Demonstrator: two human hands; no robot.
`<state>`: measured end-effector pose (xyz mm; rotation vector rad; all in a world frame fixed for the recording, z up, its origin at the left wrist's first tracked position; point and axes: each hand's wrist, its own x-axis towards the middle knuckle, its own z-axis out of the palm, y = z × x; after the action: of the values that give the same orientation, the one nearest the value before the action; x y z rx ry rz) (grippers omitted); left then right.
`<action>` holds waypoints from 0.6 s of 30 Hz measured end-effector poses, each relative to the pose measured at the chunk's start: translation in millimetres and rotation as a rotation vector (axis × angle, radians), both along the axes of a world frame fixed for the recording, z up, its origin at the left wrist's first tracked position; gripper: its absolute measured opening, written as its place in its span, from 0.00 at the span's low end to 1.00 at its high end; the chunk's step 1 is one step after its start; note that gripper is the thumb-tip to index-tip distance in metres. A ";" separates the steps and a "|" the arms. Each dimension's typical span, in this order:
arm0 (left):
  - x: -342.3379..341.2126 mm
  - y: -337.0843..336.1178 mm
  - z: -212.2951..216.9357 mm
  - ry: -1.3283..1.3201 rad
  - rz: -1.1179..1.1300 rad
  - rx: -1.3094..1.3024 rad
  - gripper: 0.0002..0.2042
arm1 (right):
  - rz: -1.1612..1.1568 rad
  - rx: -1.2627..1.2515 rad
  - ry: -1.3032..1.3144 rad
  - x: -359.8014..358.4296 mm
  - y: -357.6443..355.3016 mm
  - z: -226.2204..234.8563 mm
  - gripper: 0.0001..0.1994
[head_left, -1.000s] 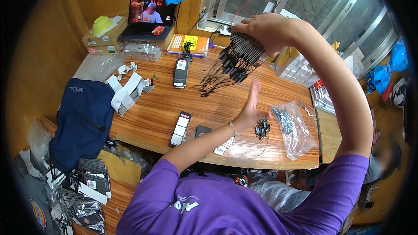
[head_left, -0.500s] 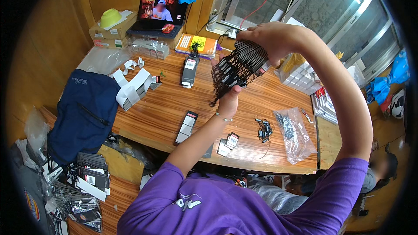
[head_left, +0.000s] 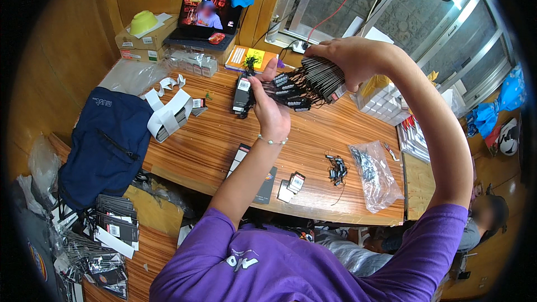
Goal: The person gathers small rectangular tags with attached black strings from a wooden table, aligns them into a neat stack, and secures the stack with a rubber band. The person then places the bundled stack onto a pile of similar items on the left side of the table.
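Note:
Above the table, my right hand (head_left: 358,59) grips a thick stack of hang tags (head_left: 323,78) by its upper edges, palm over the top. Black strings with small black plastic seals (head_left: 296,102) trail leftward from the stack. My left hand (head_left: 271,116) is wrapped round these strings, thumb and fingers raised on either side. A bracelet circles my left wrist. Just beyond the left fingers lies another pile of tags (head_left: 241,94), black with a white label. Nearer me are a dark card (head_left: 266,186) and small white-labelled tags (head_left: 291,186).
Loose black string seals (head_left: 338,169) lie beside a clear plastic bag (head_left: 376,176). At left are a navy bag (head_left: 103,145) and a paper-banded tag bundle (head_left: 170,114). A laptop (head_left: 204,17) stands at the back, white boxes (head_left: 380,100) at right. Another person (head_left: 486,218) sits lower right.
My left hand has moved left, away from the stack, drawing the strings and seals out sideways. My right hand keeps its grip in nearly the same place.

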<state>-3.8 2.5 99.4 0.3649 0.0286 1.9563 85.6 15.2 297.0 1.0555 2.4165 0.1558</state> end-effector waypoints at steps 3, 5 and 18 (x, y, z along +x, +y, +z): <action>-10.1 9.2 0.0 -0.001 0.070 0.018 0.17 | -0.073 -0.128 0.082 6.4 4.5 -5.3 0.45; -19.0 10.3 4.9 0.037 0.077 0.055 0.17 | -0.079 -0.242 0.219 13.7 6.5 -13.2 0.45; -47.9 38.0 44.1 0.930 0.025 0.108 0.17 | -0.361 -0.653 1.206 64.1 -1.3 -157.2 0.47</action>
<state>-51.7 40.4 143.6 1.3147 0.5256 1.6571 149.6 13.9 139.8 1.4153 2.7114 -1.6988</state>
